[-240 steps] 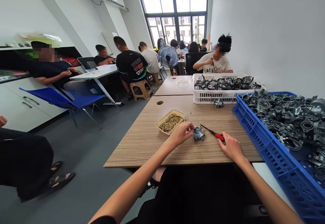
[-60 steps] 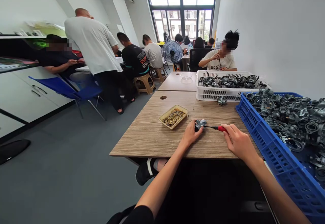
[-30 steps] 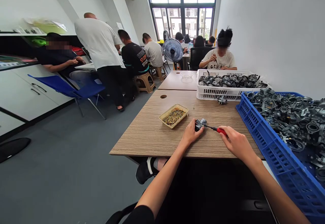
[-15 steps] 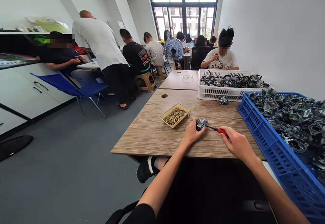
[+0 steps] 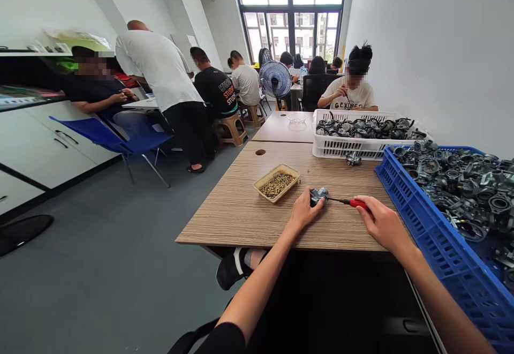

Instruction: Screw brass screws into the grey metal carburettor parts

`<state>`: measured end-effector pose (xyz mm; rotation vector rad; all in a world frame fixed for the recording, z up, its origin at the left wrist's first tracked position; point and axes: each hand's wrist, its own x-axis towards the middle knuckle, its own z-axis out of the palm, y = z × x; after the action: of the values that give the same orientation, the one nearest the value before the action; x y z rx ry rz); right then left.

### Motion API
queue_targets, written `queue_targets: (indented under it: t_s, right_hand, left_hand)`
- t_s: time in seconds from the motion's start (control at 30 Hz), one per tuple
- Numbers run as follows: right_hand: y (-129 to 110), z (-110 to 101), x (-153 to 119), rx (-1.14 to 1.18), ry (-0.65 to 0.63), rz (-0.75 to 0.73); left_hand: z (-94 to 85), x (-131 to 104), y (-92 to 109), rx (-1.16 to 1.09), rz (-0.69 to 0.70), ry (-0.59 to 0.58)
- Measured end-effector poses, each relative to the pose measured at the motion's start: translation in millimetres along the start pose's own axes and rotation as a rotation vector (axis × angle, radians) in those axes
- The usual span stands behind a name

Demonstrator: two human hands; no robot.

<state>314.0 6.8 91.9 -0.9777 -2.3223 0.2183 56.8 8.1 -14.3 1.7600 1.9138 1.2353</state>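
The right hand has shifted a little to the right since half a second ago, taking the screwdriver with it; its grip is clamped on the red handle. More of the shaft now shows, the tip at the part's right side, contact too small to tell. In the earliest frame the shaft pointed past the part. The left hand's grip stays clamped on the part, which sits at the worktop, near the tray.
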Motion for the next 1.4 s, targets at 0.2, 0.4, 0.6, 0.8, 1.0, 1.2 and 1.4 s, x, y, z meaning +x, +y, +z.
queue_targets:
  t_s: [0.2, 0.4, 0.6, 0.8, 1.0, 1.2, 1.4]
  right_hand:
    - [2.7, -4.0, 1.1, 0.057, 0.022, 0.019]
    - [4.2, -2.1, 0.8, 0.065, 0.029, 0.042]
    - [6.5, 0.2, 0.7, 0.065, 0.036, 0.077]
    - [8.9, 2.6, 0.5, 0.085, 0.041, 0.1]
    - [9.7, 3.2, 0.5, 0.084, 0.032, 0.116]
    - [6.7, -1.5, 1.9, 0.111, -0.004, 0.109]
    - [1.9, -4.8, 1.8, 0.078, -0.024, 0.126]
  left_hand:
    - [-2.1, -0.1, 0.9, 0.001, -0.011, -0.009]
    - [-2.8, -0.4, 2.1, 0.017, -0.017, -0.02]
    - [-2.2, -0.2, 1.8, 0.021, -0.015, -0.014]
    - [-2.0, -0.3, 0.9, 0.02, -0.009, -0.02]
    - [-1.1, -0.6, 0.8, 0.005, -0.008, -0.003]
    - [-0.8, -0.4, -0.2, 0.012, -0.004, -0.014]
    - [0.4, 0.6, -2.3, -0.007, 0.009, -0.009]
